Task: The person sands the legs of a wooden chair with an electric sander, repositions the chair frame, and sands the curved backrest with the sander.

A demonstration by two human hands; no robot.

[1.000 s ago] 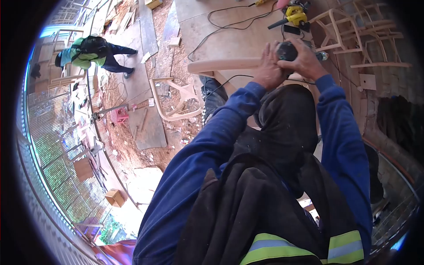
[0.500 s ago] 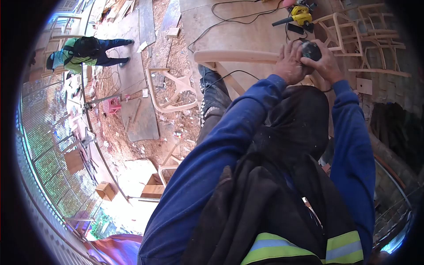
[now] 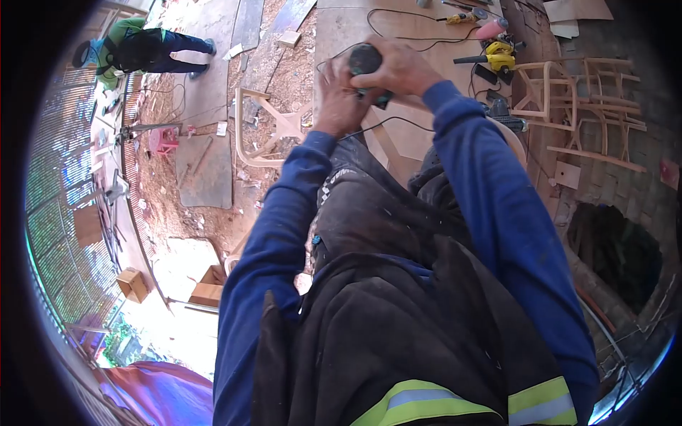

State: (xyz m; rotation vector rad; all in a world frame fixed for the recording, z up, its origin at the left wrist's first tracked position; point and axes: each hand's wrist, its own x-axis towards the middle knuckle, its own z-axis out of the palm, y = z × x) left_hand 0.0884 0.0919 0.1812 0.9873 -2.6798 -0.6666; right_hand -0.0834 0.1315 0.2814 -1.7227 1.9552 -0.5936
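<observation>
Both my hands are wrapped round a dark, teal-trimmed palm sander (image 3: 365,59) at the top middle of the head view. My right hand (image 3: 401,67) grips its rounded top from the right. On its left side, my left hand (image 3: 341,99) is closed against the tool. A black cord (image 3: 394,116) runs near my hands and past my leg. Pale wood of a chair part (image 3: 408,101) shows just under my right hand; most of it is hidden by my hands and sleeve. The sander's underside is also hidden, so contact with the wood cannot be made out.
A plywood worktop (image 3: 426,135) carries a yellow blower (image 3: 500,61), a pink bottle (image 3: 491,28) and cords. Chair frames (image 3: 547,96) stack at the right. Another chair frame (image 3: 249,128) lies on the shaving-strewn ground at left. A co-worker (image 3: 138,50) stands far left.
Both hands have moved left across the view with the sander, from the right end of the curved wooden rail towards its left end. The view has shifted, and the co-worker's posture differs slightly.
</observation>
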